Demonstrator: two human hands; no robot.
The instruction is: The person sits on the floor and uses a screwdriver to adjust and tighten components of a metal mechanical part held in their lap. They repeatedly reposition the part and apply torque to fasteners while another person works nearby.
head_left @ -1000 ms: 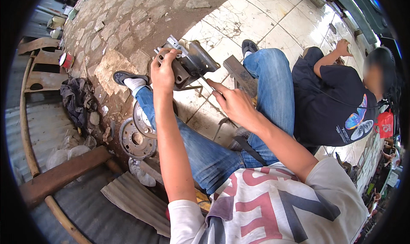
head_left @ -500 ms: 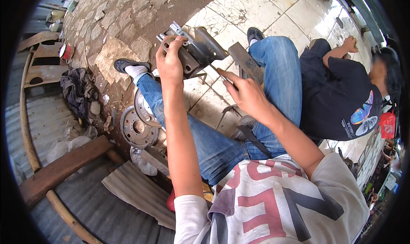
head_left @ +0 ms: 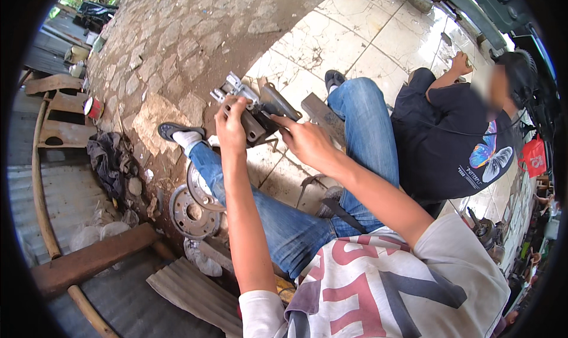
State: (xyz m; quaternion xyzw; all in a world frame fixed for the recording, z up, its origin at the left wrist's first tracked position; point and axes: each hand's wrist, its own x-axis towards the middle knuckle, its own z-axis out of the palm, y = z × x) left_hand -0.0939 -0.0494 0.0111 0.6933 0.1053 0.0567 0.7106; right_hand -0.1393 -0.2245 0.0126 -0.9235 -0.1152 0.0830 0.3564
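My left hand [head_left: 232, 125] is closed round a dark metal bracket [head_left: 254, 129] with a box-shaped section, held above the tiles between my knees. A silver metal fitting [head_left: 235, 87] juts from its far end, and a dark bent plate [head_left: 278, 103] lies along its right side. My right hand [head_left: 310, 144] is at the bracket's near right side, its fingers curled and the fingertips close to the metal. The thin metal rod seen in those fingers a moment ago is now hidden behind them and the bracket.
A rectangular metal bar [head_left: 322, 116] lies by my right leg. Round metal discs [head_left: 194, 212] rest beside my left leg. Another person in a dark shirt [head_left: 449, 142] sits close on my right. A wooden beam [head_left: 89, 258] and corrugated sheets [head_left: 192, 293] are at the lower left.
The view has shifted. The bracket appears lower and tilted a little differently in my left hand. My right hand has moved in closer to it, and the other person's head has turned into view.
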